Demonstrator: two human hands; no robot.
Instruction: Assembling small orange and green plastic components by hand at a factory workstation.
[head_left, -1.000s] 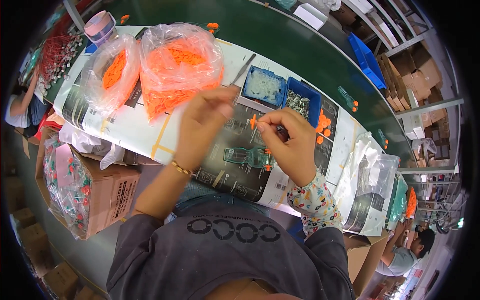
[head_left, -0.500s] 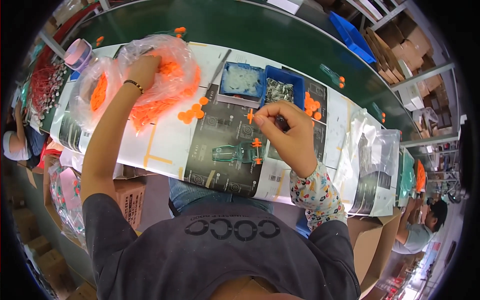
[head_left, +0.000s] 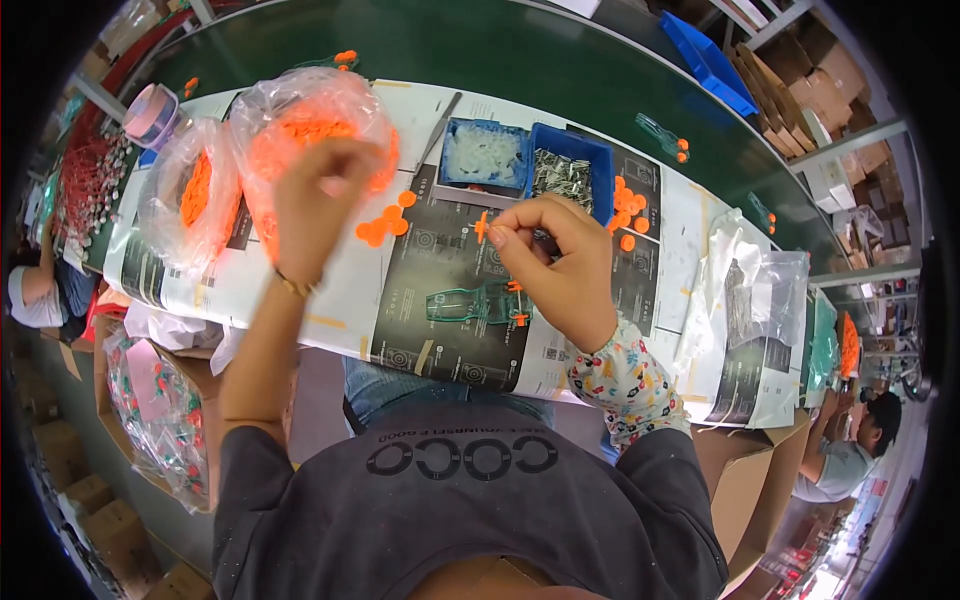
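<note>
a small orange wheel-and-axle piece (head_left: 481,226) is pinched in the right hand (head_left: 556,262), the green translucent toy car body (head_left: 470,303) lying at its seven o'clock, while the blurred left hand (head_left: 318,200) is seen at the bag of orange wheels (head_left: 300,120), its grip not discernible.

Small orange wheel on a thin axle (head_left: 482,226): pinched at fingertip level above the dark printed sheet, upright. Clear plastic bag of orange parts (head_left: 300,130): bulging, mouth open, resting at table's left. Translucent green toy body (head_left: 478,303): flat on sheet, orange wheels fitted.
</note>
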